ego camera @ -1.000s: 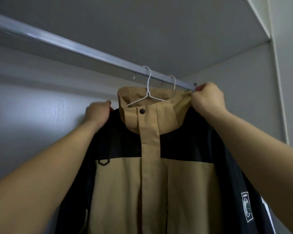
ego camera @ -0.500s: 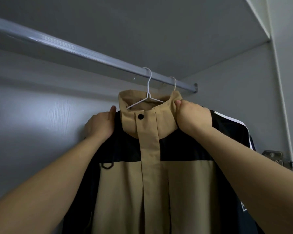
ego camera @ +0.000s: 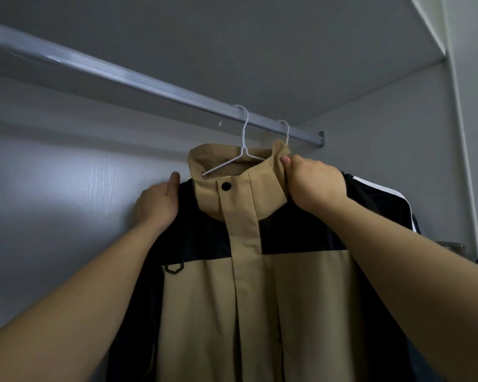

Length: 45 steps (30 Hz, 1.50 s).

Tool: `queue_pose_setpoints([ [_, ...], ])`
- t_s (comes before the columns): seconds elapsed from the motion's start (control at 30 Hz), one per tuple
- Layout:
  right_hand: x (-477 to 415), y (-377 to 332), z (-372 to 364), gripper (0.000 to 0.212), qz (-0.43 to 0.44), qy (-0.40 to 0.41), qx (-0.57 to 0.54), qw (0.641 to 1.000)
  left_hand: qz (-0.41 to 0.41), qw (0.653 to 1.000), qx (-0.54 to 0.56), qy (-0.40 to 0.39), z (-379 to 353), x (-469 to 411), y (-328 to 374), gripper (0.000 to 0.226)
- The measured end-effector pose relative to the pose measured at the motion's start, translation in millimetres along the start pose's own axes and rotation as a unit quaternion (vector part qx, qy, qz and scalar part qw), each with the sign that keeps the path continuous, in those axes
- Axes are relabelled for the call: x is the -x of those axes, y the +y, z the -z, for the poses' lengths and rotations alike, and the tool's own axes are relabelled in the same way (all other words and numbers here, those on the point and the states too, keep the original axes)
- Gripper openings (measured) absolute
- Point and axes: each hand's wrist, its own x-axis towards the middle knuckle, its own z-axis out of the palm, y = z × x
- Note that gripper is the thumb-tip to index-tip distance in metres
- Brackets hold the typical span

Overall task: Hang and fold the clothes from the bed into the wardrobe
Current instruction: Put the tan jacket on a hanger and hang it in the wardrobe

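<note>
In the head view, a tan and black jacket [ego camera: 249, 299] is seen hung on a white wire hanger [ego camera: 242, 153], whose hook is laid over the wardrobe rail [ego camera: 149, 81]. Its black shoulder is held by the left hand [ego camera: 156, 205], thumb raised in front, fingers hidden behind the cloth. The tan collar [ego camera: 232, 199] is pinched at its edge by the right hand [ego camera: 315, 186], fingers curled. The hands are set apart, one on each side of the collar. Behind, a dark garment [ego camera: 384, 199] with a white stripe is hung from a second hanger [ego camera: 286, 130].
</note>
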Motion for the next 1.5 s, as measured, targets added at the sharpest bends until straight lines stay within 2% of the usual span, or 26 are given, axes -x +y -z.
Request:
queue_pose_setpoints([
  [0.17, 12, 29, -5, 0.048, 0.051, 0.029, 0.058, 0.997, 0.057, 0.998, 0.033, 0.011, -3, 12, -23, 0.076],
  [0.3, 26, 54, -2, 0.040, -0.020, 0.047, 0.062, 0.997, 0.032, 0.998, -0.042, 0.038, -3, 14, -8, 0.071],
  [0.4, 38, 66, -4, 0.037, -0.046, 0.063, 0.080, 0.994, -0.010, 0.998, -0.045, 0.048, -3, 17, 3, 0.066],
  [0.57, 49, 79, 7, 0.049, -0.092, -0.041, 0.083, 0.991, -0.028, 0.994, -0.076, 0.067, -1, 14, -7, 0.071],
  [0.7, 47, 95, 13, 0.057, -0.115, -0.113, -0.021, 0.987, -0.049, 0.990, -0.107, 0.072, 9, 2, -9, 0.073],
  [0.77, 47, 103, 13, 0.052, -0.099, -0.118, -0.065, 0.986, -0.051, 0.990, -0.114, 0.067, 13, -5, -10, 0.076],
  [0.87, 51, 107, 12, 0.046, -0.064, -0.137, -0.039, 0.988, -0.048, 0.990, -0.119, 0.060, 13, -7, -12, 0.077],
  [1.0, 52, 94, 15, 0.059, -0.089, -0.078, 0.054, 0.992, -0.035, 0.991, -0.113, 0.057, 13, -6, -3, 0.076],
  [1.07, 47, 79, 15, 0.055, -0.080, -0.039, 0.079, 0.993, -0.050, 0.988, -0.134, 0.060, 12, -6, 10, 0.072],
  [1.13, 38, 58, 9, 0.044, -0.049, -0.017, 0.047, 0.998, -0.065, 0.985, -0.148, 0.052, 10, -5, 28, 0.069],
  [1.2, 24, 35, 0, 0.039, -0.022, -0.010, 0.012, 1.000, -0.070, 0.986, -0.148, 0.034, 5, -5, 45, 0.056],
  [1.27, 12, 18, -8, 0.039, -0.025, -0.005, -0.028, 0.999, -0.067, 0.987, -0.146, 0.023, 1, -5, 54, 0.037],
  [1.33, 6, 12, -12, 0.044, -0.039, -0.001, -0.054, 0.998, -0.062, 0.987, -0.147, 0.026, -2, -4, 56, 0.029],
  [1.5, 7, 26, -19, 0.045, 0.021, 0.047, 0.023, 0.998, -0.055, 0.984, -0.163, 0.034, -3, -3, 59, 0.031],
])
